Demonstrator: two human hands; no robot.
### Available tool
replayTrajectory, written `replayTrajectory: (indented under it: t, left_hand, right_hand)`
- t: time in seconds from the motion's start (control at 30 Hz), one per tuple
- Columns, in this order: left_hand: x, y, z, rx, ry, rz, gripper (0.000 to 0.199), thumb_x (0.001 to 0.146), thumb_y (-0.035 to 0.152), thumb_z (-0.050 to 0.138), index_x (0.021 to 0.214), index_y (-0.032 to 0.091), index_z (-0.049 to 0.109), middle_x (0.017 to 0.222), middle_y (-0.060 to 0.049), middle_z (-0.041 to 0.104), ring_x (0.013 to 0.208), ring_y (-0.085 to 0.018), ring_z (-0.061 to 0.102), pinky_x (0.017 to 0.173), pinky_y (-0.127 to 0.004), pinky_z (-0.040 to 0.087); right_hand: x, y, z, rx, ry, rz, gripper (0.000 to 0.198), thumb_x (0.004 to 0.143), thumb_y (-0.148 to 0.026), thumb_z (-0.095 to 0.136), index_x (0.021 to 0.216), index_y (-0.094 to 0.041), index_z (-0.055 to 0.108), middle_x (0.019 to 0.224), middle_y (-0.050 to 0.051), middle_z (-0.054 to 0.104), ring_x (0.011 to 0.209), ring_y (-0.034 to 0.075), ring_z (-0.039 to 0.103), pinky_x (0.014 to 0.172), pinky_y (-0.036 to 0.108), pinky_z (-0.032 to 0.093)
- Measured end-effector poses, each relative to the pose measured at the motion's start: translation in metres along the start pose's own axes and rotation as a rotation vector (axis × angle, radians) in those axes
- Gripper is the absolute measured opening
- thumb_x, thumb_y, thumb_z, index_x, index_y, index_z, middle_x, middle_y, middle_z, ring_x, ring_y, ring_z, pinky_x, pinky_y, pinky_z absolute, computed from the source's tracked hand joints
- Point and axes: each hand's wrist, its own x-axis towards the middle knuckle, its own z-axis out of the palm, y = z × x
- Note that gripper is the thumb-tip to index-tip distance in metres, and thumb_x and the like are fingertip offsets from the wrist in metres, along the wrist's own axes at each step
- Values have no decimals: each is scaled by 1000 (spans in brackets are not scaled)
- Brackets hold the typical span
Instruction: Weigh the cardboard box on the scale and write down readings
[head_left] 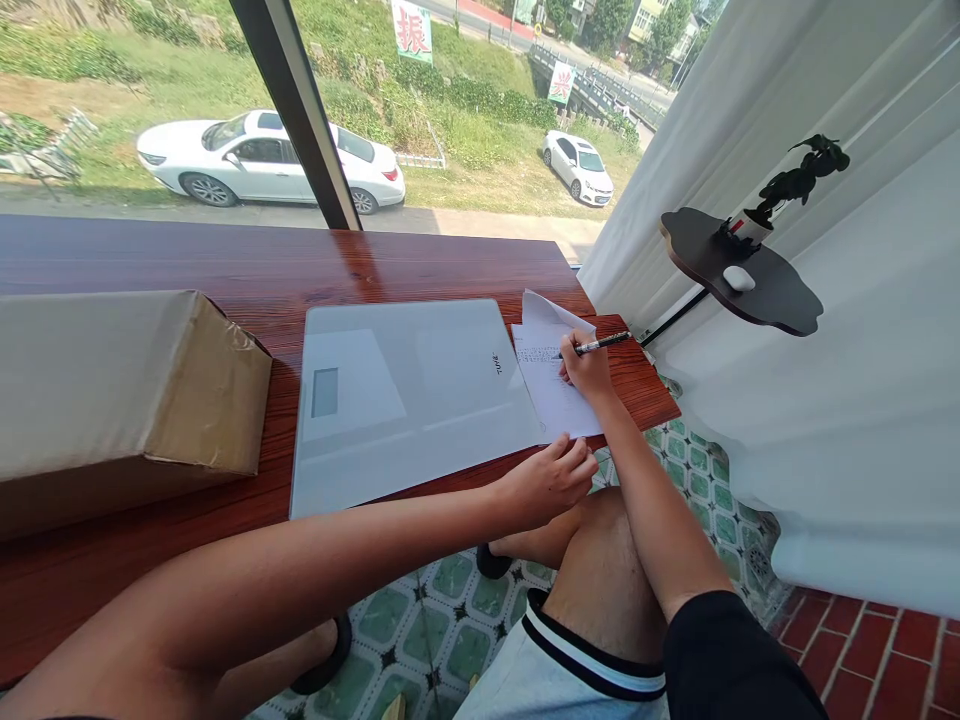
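Note:
My right hand [585,368] is closed around a dark patterned pen [604,343], its tip resting on a white sheet of paper [566,405]. Rows of small handwriting fill part of the sheet's upper half. An upper page is folded back and stands up at the far end. At the paper's near edge lies my left hand [551,480], its fingers loosely bent and slightly apart, with the thumb by the sheet's corner. Just left of the paper, partly along its edge, is a large flat grey-white board [420,400] with a small dark square and lettering.
A cardboard box [210,400] sits on the left of the reddish-brown wooden table [450,265]. Right of the table, a small dark shelf [780,295] holds a potted plant [750,228] and a white mouse-shaped object [739,278], before a white curtain [840,450]. A window is behind.

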Motion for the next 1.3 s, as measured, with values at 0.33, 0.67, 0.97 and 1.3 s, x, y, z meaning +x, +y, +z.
replayTrajectory:
  t: [0.33, 0.67, 0.97, 1.3]
  left_hand:
    - [0, 0, 1, -6, 14, -6, 24, 99, 19, 53, 109, 14, 74, 119, -13, 63, 117, -32, 55, 100, -45, 41]
    - [-1, 0, 3, -8, -5, 5, 20, 95, 24, 61, 108, 15, 74, 123, -14, 62, 119, -34, 53, 100, -47, 40]
    - [0, -1, 0, 0, -27, 6, 22, 97, 23, 58, 111, 14, 74, 124, -13, 64, 118, -33, 54, 101, -47, 41]
    - [0, 0, -1, 13, -24, 1, 25, 99, 19, 56, 116, 13, 73, 123, -14, 62, 120, -32, 53, 100, -45, 40]
  right_hand:
    - [-2, -1, -1, -12, 14, 1, 38, 93, -50, 55, 66, -28, 40, 43, -5, 52, 33, 13, 48, 32, 24, 39]
    - [-1, 2, 0, -26, 33, -9, 36, 92, -47, 56, 65, -28, 41, 41, -5, 51, 33, 15, 50, 33, 27, 39]
    - [-3, -2, -8, -149, 305, -171, 36, 101, -54, 42, 76, -29, 38, 52, -4, 53, 47, 17, 55, 55, 32, 47]
    - [5, -13, -25, -463, -86, -475, 14, 98, -28, 56, 107, -27, 67, 102, 6, 63, 101, 24, 60, 94, 39, 48]
